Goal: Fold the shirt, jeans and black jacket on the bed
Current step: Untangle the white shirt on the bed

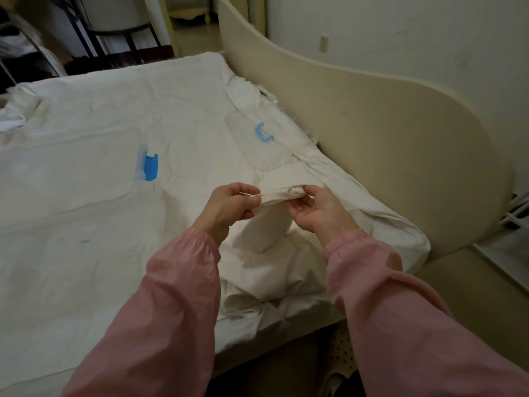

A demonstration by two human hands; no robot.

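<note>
Flanking the shirt [270, 224]: curved cream headboard [386, 144].

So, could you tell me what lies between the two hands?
Head view: a band of white cloth, its ends pinched by left hand and right hand.

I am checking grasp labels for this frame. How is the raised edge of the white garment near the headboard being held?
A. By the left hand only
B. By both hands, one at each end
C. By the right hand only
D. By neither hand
B: the left hand and the right hand each pinch one end of the white garment edge stretched between them.
</note>
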